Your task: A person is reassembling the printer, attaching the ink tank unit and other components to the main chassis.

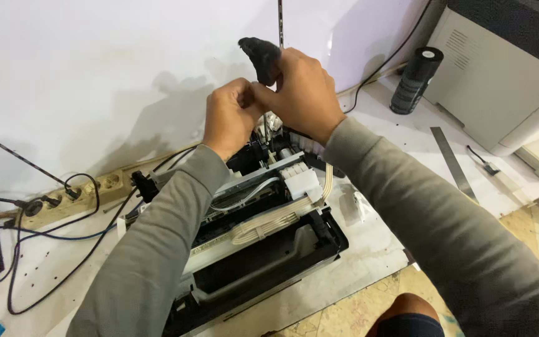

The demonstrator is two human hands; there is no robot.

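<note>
Hands: both of mine are raised together above the back of an opened printer (263, 231), touching each other.
Right hand (301, 93): my fingers are curled shut around a dark, stained rag (260, 55), whose blackened tip sticks up past my knuckles.
Left hand (232, 115): closed in a loose fist, pressed against the right hand at the rag; I cannot tell whether it pinches the cloth or something small below it.
Printer: cover off, lying on a white floor panel against the wall, with a bundle of thin white tubes (269, 224) running across its middle to a white block.
Left side: a beige power strip (82, 196) sits along the wall with black cables (45, 274) looping off it.
Right side: a black can (416, 80) stands upright near the wall, well apart from my hands, with a flat metal ruler (453, 163) lying beside it.
Corner: a grey-white machine (500, 81) fills the upper right.
</note>
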